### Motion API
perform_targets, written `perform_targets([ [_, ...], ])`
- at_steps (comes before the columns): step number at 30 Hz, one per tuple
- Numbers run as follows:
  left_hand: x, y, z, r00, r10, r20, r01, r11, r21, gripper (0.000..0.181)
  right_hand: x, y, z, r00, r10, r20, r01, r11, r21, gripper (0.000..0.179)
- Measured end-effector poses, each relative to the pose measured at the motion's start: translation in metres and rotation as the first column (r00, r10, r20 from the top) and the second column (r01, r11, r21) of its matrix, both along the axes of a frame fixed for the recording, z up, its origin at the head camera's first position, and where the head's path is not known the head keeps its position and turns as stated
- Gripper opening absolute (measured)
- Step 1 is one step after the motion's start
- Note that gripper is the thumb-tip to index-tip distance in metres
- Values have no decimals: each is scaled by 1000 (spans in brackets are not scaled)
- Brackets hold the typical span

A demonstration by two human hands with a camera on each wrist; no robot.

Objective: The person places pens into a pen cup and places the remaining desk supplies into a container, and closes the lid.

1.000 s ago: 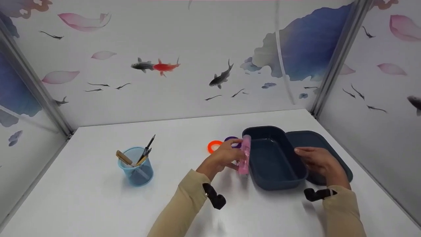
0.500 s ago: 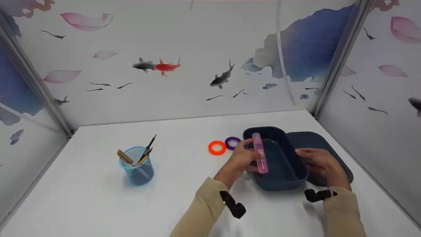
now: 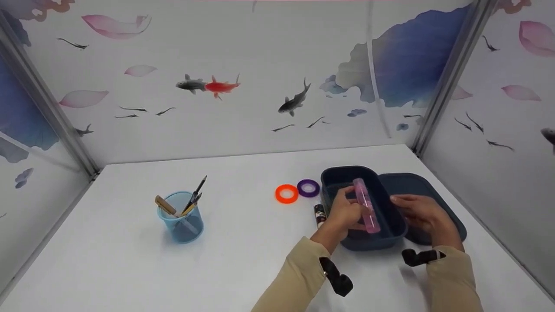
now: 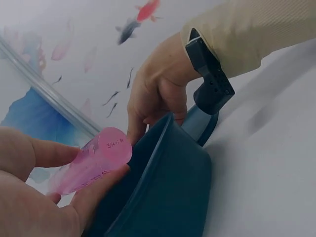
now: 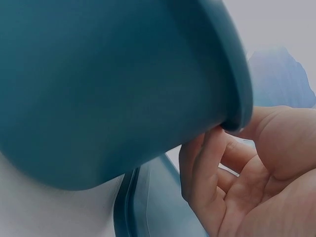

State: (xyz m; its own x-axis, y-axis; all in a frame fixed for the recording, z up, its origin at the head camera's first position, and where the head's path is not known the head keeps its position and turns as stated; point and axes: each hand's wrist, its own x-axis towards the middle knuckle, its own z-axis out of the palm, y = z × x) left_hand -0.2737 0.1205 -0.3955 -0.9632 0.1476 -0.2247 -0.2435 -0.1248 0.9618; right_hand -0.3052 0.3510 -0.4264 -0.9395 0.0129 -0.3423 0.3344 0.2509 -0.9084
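Note:
My left hand [image 3: 345, 214] holds a pink translucent tube [image 3: 366, 206] between thumb and fingers, tilted over the inside of a dark blue plastic box [image 3: 336, 174]. In the left wrist view, the rounded end of the pink tube [image 4: 114, 148] faces the camera and bears small print. At the box's right side, my right hand [image 3: 420, 212] grips the rim. From the right wrist, the thumb lies at the rim of the box [image 5: 113, 89] and the fingers [image 5: 202, 173] bend against its outer wall. Part of the box's inside is hidden by the left hand.
A dark blue lid [image 3: 409, 184] lies right of the box, partly beneath the right hand. An orange ring [image 3: 277, 193] and a purple ring [image 3: 300, 188] lie to its left. Beside the box is a small dark printed cylinder [image 3: 320, 213]. A light blue cup [image 3: 184, 234] holds several pens and tools.
My left hand has carried the pink tube rightward from the box's left edge to over its inside. The dark printed cylinder has come into sight. The right hand stays at the rim.

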Motion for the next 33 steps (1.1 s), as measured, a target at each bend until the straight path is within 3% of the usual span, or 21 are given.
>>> perform_targets([
  [6,4,2,-7,998,44,-55,-48,996,-77,68,1,-1,-1,999,-32,2,32,999,23,71],
  [13,7,1,-8,997,55,-59,-61,993,-105,64,1,-2,-1,999,-54,7,54,998,-33,43],
  [17,6,0,-7,996,64,-68,-73,988,-136,64,1,-3,-1,999,-49,10,49,999,-14,57],
  [21,5,2,-6,992,79,-103,-101,969,-228,62,0,-2,-1,999,-36,12,36,999,10,72],
  [27,6,9,-4,987,87,-133,-131,921,-368,45,0,-1,-2,999,-34,-4,34,999,12,74],
  [33,6,11,-4,989,86,-120,-126,918,-376,37,-1,-2,-3,1000,-23,-15,24,999,33,73],
])
